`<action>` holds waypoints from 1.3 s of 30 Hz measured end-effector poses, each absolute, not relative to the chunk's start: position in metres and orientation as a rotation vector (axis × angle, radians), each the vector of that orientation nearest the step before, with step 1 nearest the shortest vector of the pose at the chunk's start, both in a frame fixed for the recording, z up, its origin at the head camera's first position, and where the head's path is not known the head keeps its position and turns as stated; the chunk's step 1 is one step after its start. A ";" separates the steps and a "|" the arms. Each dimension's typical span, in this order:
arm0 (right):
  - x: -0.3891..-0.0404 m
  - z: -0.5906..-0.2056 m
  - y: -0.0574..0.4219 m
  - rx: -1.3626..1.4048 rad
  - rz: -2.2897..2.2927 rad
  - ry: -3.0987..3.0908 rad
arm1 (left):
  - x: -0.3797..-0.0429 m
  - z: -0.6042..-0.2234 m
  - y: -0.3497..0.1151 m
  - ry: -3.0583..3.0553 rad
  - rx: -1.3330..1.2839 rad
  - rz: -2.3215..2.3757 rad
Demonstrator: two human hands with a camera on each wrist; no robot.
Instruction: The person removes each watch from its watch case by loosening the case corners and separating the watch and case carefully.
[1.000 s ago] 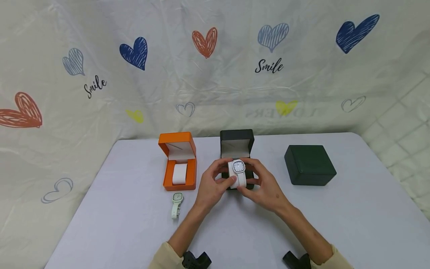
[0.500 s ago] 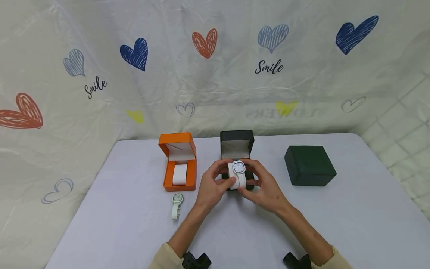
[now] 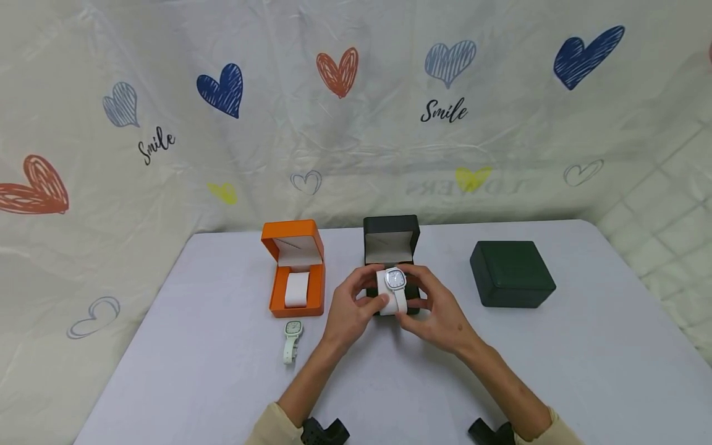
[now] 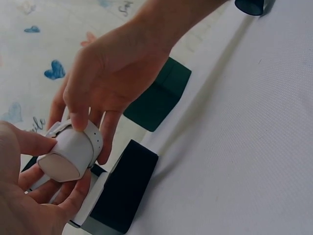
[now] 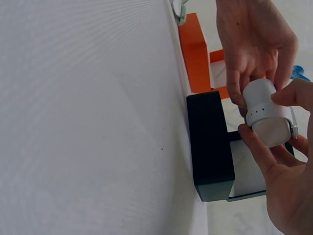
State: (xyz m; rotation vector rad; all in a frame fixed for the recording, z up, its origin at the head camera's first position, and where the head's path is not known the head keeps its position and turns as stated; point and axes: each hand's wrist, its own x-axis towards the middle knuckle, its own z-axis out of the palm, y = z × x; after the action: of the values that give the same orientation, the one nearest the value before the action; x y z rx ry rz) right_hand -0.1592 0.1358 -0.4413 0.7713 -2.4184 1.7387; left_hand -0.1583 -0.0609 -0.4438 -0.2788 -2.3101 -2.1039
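Note:
A white watch (image 3: pixel 395 279) with a square-looking case is wrapped round one end of a white cushion (image 3: pixel 385 285). My left hand (image 3: pixel 351 303) grips the cushion's other end, thumb on its near side. From the right, my right hand (image 3: pixel 436 306) pinches the watch, its thumb low on the strap and fingers near the case. Both hands are over an opened dark green watch box (image 3: pixel 392 240), hiding much of its base. Strap holes show on the watch band (image 4: pixel 96 137) in the left wrist view, where the cushion's bare end (image 4: pixel 59 166) faces the camera.
Left of the hands stands an opened orange watch box (image 3: pixel 275 290) with a white cushion (image 3: pixel 296 289) inside. A pale green watch (image 3: pixel 292 340) lies in front of it. At the right sits a closed dark green box (image 3: pixel 513 272) on the white-covered table (image 3: pixel 556 371).
The watch and cushion have tilted slightly and shifted a little toward the body between my hands. The boxes and the pale green watch have stayed in place.

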 end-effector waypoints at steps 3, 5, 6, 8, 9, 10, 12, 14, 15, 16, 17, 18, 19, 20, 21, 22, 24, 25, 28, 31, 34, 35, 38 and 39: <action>-0.159 -0.441 0.135 0.771 1.737 -2.423 | -0.158 -0.444 -0.061 -2.308 -0.288 -2.099; -0.159 -0.442 0.135 0.765 1.731 -2.430 | -0.158 -0.444 -0.062 -2.310 -0.294 -2.095; -0.158 -0.442 0.135 0.760 1.730 -2.435 | -0.158 -0.444 -0.062 -2.311 -0.296 -2.094; -0.158 -0.442 0.136 0.750 1.726 -2.447 | -0.158 -0.445 -0.063 -2.315 -0.293 -2.094; -0.158 -0.442 0.136 0.747 1.728 -2.451 | -0.158 -0.445 -0.063 -2.316 -0.292 -2.095; -0.157 -0.442 0.137 0.746 1.730 -2.454 | -0.158 -0.445 -0.063 -2.318 -0.289 -2.098; -0.157 -0.442 0.138 0.750 1.740 -2.457 | -0.158 -0.445 -0.064 -2.318 -0.286 -2.102; -0.158 -0.443 0.139 0.759 1.746 -2.457 | -0.158 -0.445 -0.064 -2.318 -0.284 -2.107; -0.158 -0.443 0.139 0.765 1.751 -2.456 | -0.158 -0.444 -0.064 -2.319 -0.282 -2.110; -0.158 -0.443 0.139 0.768 1.756 -2.457 | -0.157 -0.444 -0.064 -2.319 -0.281 -2.116; -0.158 -0.443 0.140 0.768 1.762 -2.459 | -0.157 -0.444 -0.064 -2.317 -0.279 -2.124; -0.159 -0.443 0.140 0.768 1.767 -2.461 | -0.157 -0.444 -0.064 -2.315 -0.280 -2.131; -0.159 -0.443 0.141 0.767 1.775 -2.463 | -0.157 -0.444 -0.064 -2.313 -0.280 -2.140; -0.159 -0.443 0.141 0.766 1.785 -2.465 | -0.157 -0.445 -0.063 -2.311 -0.281 -2.147; -0.159 -0.443 0.142 0.768 1.795 -2.465 | -0.157 -0.445 -0.063 -2.310 -0.282 -2.155; -0.159 -0.443 0.143 0.769 1.807 -2.463 | -0.157 -0.446 -0.062 -2.308 -0.285 -2.160; -0.160 -0.442 0.144 0.780 1.825 -2.458 | -0.157 -0.446 -0.061 -2.311 -0.287 -2.162; -0.160 -0.442 0.145 0.785 1.830 -2.458 | -0.157 -0.446 -0.061 -2.313 -0.286 -2.163; -0.160 -0.441 0.146 0.787 1.829 -2.468 | -0.157 -0.446 -0.061 -2.307 -0.278 -2.168; -0.160 -0.441 0.148 0.769 1.820 -2.484 | -0.156 -0.446 -0.060 -2.294 -0.280 -2.188; -0.160 -0.440 0.150 0.768 1.833 -2.478 | -0.156 -0.446 -0.060 -2.296 -0.290 -2.198; -0.159 -0.440 0.150 0.774 1.839 -2.471 | -0.156 -0.447 -0.059 -2.301 -0.293 -2.197; -0.160 -0.441 0.149 0.758 1.849 -2.454 | -0.155 -0.447 -0.060 -2.309 -0.290 -2.194; -0.160 -0.441 0.148 0.736 1.854 -2.454 | -0.155 -0.447 -0.060 -2.308 -0.290 -2.195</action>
State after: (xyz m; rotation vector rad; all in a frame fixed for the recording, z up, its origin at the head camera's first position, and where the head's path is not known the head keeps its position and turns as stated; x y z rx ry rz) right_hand -0.1600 0.1476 -0.4411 0.7359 -2.4535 1.8539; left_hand -0.1551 -0.0596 -0.4467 -0.2901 -2.3077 -2.1953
